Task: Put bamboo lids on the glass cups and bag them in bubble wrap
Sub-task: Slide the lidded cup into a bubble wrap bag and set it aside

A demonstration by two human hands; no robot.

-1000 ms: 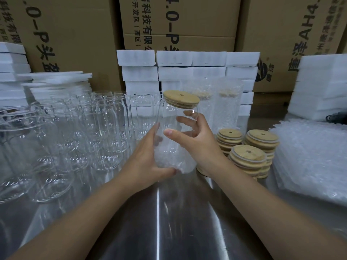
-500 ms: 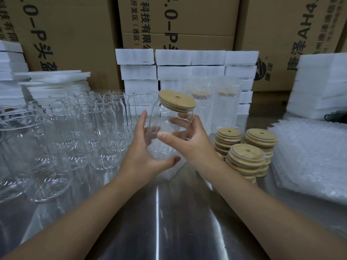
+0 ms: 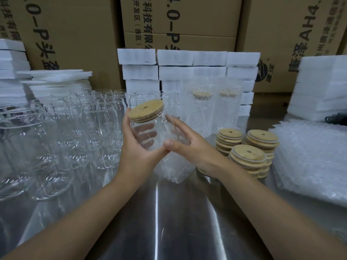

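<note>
Behind the metal table [image 3: 169,222] rise printed cardboard cartons [image 3: 178,25], with stacks of white foam blocks [image 3: 189,68] in front of them. At the far right of the table lies a heap of flat bubble wrap bags [image 3: 309,162]; at the left stands a crowd of empty glass cups [image 3: 71,132]. Two bagged cups [image 3: 212,109] stand upright against the foam. Near the right wrist are three stacks of bamboo lids [image 3: 249,154]. Above the table's middle, the left hand [image 3: 137,149] curls round a tilted glass cup [image 3: 148,132] capped by a bamboo lid [image 3: 146,111], thumb in front and fingers seen through the glass. The right hand [image 3: 189,145] is loosely open, fingers against the cup's right side, over a bubble wrap bag [image 3: 172,167] hanging beneath the cup.
</note>
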